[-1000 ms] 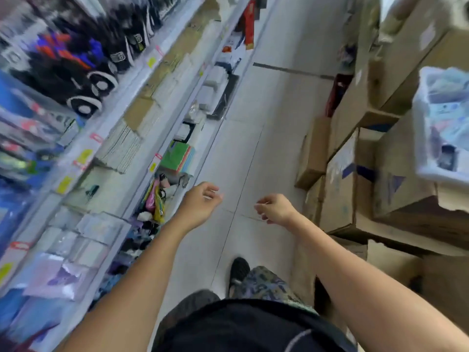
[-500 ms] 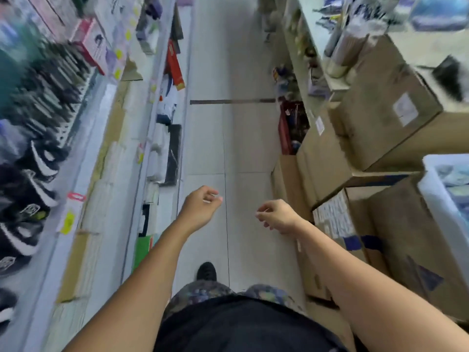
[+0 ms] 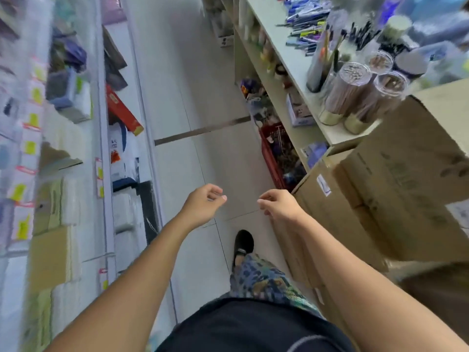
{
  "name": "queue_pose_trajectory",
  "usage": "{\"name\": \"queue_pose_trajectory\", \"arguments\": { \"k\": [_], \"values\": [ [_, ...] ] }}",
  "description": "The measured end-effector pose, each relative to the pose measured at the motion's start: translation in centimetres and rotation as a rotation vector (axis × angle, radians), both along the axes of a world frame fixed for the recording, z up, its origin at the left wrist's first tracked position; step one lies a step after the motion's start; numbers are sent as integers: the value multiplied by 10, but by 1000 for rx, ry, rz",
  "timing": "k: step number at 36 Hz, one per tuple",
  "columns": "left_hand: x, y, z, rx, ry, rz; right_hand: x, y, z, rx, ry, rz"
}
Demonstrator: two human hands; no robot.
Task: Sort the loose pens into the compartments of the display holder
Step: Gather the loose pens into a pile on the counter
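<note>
Shop aisle, pale tiled floor [image 3: 177, 102] running between stocked shelving on the left [image 3: 76, 138] and a white counter shelf [image 3: 284, 57] on the right. Both arms stretched forward at waist height over the floor. Left hand [image 3: 203, 205] has loosely curled fingers, thumb near the index tip, nothing in it. Right hand [image 3: 278, 205] is the same: fingers loosely curled, holding nothing, a small gap between the two hands. Loose pens [image 3: 304, 24] lie in a scattered pile on the counter shelf at upper right, well away from both hands. Clear round tubs of sticks [image 3: 347, 92] stand at the shelf's near end, dark upright pens in a holder [image 3: 319, 69] just beside them; frame too blurred to make out compartments. Stacked cardboard boxes [image 3: 396, 179] sit below the shelf, right of the right hand. Red crate [image 3: 271, 158] on the floor against the shelf base. One dark shoe [image 3: 242, 243] visible on the tiles.
</note>
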State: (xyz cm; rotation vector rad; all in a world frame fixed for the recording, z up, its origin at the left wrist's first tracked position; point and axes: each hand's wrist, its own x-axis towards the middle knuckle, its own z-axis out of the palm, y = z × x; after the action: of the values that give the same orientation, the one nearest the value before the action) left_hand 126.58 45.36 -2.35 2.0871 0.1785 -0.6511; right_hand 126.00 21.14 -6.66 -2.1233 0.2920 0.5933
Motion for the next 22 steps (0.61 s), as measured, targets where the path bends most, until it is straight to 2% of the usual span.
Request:
{"name": "queue_pose_trajectory", "arguments": {
  "k": [6, 14, 22],
  "values": [
    [135, 7, 17, 29, 0, -37, 137, 3, 12, -7, 25, 52],
    [320, 30, 17, -61, -15, 49, 310, 18, 14, -41, 23, 7],
    [509, 39, 7, -59, 27, -83, 463, 36, 14, -62, 79, -75]
  ]
}}
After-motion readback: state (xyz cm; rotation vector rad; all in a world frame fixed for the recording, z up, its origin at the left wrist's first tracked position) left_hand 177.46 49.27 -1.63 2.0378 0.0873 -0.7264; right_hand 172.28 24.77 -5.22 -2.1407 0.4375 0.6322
